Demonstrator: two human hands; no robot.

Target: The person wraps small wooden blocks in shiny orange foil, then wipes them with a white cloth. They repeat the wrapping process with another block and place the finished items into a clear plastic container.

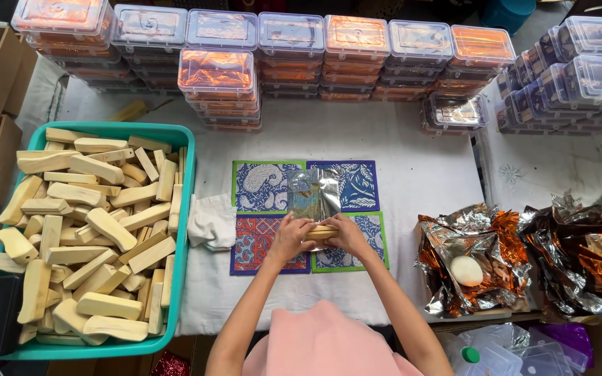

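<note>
Bare white table (pixel 419 174) lies open between the 4 patterned mats (pixel 266 188) and the stacked clear boxes (pixel 290 49) along its far edge. Teal crate (pixel 182 230) blocks the left edge, crumpled foil (pixel 468 257) the right.

Both hands meet at the middle of the white-clothed table (pixel 412 181): the left hand (pixel 291 237) and right hand (pixel 348 234) grip a pale wooden block (pixel 321 232) under a clear shiny plastic pouch (pixel 313 193), above four printed fabric squares (pixel 260 185). A teal plastic crate of wooden blocks (pixel 188 230) fills the table's left edge; crumpled orange foil (pixel 465 240) lies right.
</note>
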